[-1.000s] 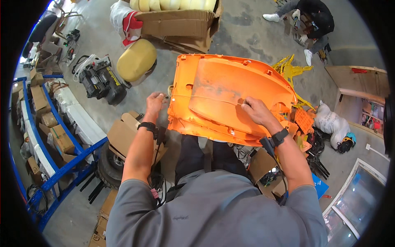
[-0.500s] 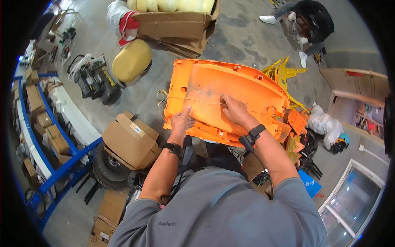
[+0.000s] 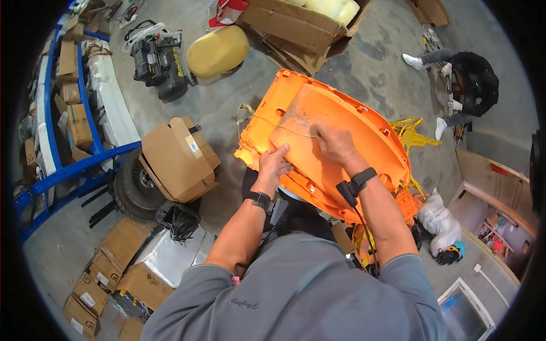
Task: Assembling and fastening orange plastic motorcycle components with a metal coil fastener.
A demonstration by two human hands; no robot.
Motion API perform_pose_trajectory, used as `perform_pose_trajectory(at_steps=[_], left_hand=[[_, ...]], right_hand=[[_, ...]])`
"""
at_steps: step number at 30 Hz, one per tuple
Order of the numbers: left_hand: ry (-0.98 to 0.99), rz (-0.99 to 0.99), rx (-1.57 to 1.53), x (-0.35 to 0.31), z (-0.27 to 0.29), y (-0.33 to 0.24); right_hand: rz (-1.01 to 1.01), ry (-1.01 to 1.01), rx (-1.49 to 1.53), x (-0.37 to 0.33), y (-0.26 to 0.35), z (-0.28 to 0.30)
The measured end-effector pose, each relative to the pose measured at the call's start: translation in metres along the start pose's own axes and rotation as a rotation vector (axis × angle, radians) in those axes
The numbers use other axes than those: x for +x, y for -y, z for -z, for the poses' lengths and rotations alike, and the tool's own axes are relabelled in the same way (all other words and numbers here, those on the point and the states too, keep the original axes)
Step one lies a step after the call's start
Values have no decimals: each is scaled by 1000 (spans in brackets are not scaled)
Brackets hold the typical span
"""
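Note:
A large orange plastic shell panel point(image 3: 341, 108) lies tilted in front of me, with notches and tabs along its rim. Across its face runs a thin pale cord point(image 3: 293, 130) to my right hand point(image 3: 339, 149), whose fingers are closed in a pinch on it. Beyond the panel's left edge, the cord appears to meet a curled, tan-coloured loop point(image 3: 245, 109). My left hand point(image 3: 274, 165) rests at the near left side of the panel, thumb and fingers apart. Its underside contact is hidden.
A cardboard box point(image 3: 176, 159) sits on black tyres point(image 3: 133, 187) at the left, beside a blue rack point(image 3: 85, 167). A yellow foam cushion point(image 3: 219, 51) and a black compressor point(image 3: 162, 62) lie beyond. Yellow frame parts point(image 3: 412, 133) stand right; another person point(image 3: 475, 82) crouches farther off.
My view has swung right, and the panel appears turned clockwise. My left hand is farther onto the panel's face. The right hand keeps its pinch on the cord.

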State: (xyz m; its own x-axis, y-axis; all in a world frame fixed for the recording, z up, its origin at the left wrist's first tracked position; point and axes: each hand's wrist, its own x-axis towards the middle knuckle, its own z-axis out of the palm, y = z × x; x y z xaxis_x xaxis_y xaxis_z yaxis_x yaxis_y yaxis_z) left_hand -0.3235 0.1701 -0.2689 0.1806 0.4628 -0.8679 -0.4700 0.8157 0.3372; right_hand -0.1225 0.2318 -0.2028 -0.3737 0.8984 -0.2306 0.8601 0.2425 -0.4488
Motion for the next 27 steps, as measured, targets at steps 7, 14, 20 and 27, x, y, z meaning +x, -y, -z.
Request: perform_pose_trajectory(at_steps=[7,14,20,27], left_hand=[[26,-1,-52,-19,-8,3],[29,99,31,-36,-6,9],[72,30,66,-41,11,24],[142,29,23,-27,17,31]], right_hand=[[-134,-115,63,6,-10,1],[-156,-199,113,3,-19,-9],[-204,-256,167,5,-25,-27],[-140,-193,237,-9,-25,-27]])
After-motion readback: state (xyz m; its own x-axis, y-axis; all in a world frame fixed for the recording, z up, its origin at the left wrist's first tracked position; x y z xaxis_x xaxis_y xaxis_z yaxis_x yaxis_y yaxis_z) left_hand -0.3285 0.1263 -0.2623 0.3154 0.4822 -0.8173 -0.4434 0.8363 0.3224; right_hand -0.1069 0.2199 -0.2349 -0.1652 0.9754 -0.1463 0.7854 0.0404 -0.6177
